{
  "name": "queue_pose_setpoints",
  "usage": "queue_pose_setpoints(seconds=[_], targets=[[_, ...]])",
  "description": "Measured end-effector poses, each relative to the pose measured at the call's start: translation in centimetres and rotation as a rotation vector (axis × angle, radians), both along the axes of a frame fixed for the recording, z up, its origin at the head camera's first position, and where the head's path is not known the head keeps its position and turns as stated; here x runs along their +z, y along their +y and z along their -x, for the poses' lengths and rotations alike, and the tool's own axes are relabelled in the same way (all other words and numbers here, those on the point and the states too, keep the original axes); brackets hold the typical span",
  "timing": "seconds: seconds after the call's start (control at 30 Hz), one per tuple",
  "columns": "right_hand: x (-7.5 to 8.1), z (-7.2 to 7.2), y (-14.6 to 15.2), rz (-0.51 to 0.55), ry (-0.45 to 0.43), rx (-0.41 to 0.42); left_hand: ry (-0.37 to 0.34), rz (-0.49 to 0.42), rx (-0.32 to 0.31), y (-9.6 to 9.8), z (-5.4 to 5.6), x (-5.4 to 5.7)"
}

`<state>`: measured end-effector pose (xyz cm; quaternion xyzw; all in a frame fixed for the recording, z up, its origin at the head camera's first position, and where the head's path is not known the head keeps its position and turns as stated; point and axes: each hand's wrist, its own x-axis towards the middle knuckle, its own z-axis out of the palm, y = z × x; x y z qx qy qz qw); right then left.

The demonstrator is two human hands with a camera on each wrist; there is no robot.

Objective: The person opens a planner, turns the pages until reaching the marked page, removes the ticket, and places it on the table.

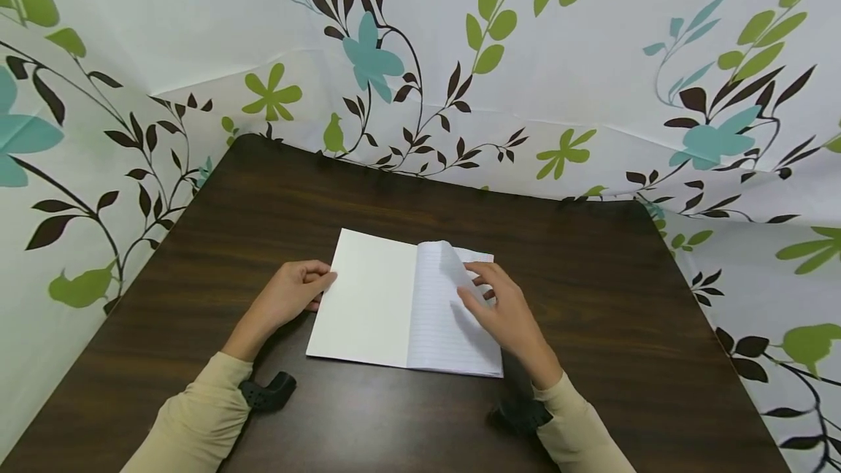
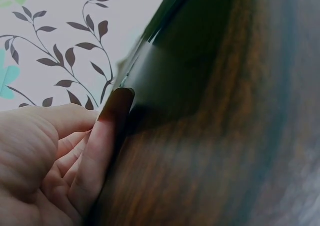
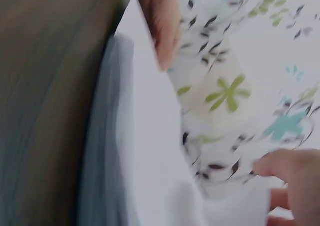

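Observation:
An open notebook (image 1: 368,298) lies on the dark wooden table, a blank white side on the left and lined paper on the right. My left hand (image 1: 296,289) pinches the left edge of its cover; in the left wrist view the thumb and fingers (image 2: 95,156) meet at that edge. On the right half, one lined page (image 1: 436,290) is raised and curves away from the sheets below. My right hand (image 1: 506,305) is at this page, thumb and fingers spread apart. In the right wrist view its fingertips are partly hidden behind the white paper (image 3: 155,136).
The brown table (image 1: 591,298) extends around the notebook on all sides. Behind it and along both sides hangs a white cloth (image 1: 473,115) with leaf and flower prints. A black device (image 1: 269,391) is strapped to the left wrist, another (image 1: 519,414) to the right.

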<state>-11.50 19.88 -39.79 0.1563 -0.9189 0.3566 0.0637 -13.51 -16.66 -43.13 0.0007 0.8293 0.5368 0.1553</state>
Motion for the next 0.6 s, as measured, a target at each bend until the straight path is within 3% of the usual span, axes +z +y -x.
queue_pose_setpoints(seconds=[0.17,0.3,0.47,0.6], targets=[[2.2,-2.3,-0.5,-0.079,-0.176,0.155,-0.004,0.005,0.004,0.2,-0.1,0.1],[3.4,-4.1,-0.8,-0.080,-0.250,0.276,0.001,0.010,0.003,0.3,-0.1,0.0],[3.9,-5.7,-1.8,-0.025,-0.150,0.400,0.012,0.008,-0.001,0.3,0.0,0.1],[2.8,-5.9,-3.2,-0.007,0.059,0.402,0.011,0.016,0.010,0.1,0.0,0.2]])
